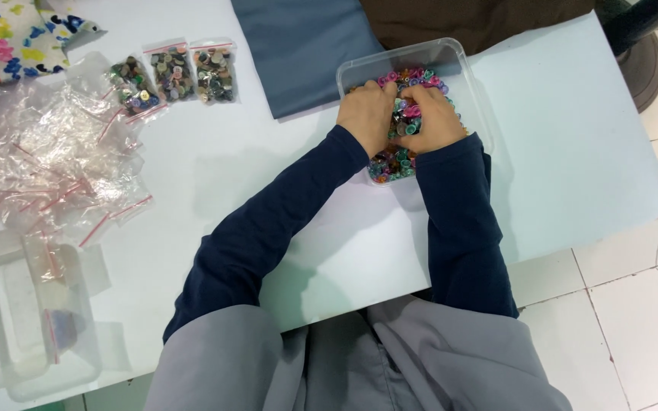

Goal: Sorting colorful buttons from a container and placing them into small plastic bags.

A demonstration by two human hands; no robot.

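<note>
A clear plastic box (472,76) on the pale table holds a heap of small colourful buttons (413,76). Both my hands are inside it. My left hand (367,114) lies palm down on the buttons, fingers curled into the heap. My right hand (434,118) is beside it, fingers also dug into the buttons. The fingertips are buried, so what they pinch is hidden. Both arms wear dark blue sleeves.
Three small zip bags filled with buttons (173,74) lie at the upper left. A pile of empty clear zip bags (47,152) covers the left side. A clear lid or tray (39,320) sits at the lower left. Blue fabric (291,46) lies behind the box.
</note>
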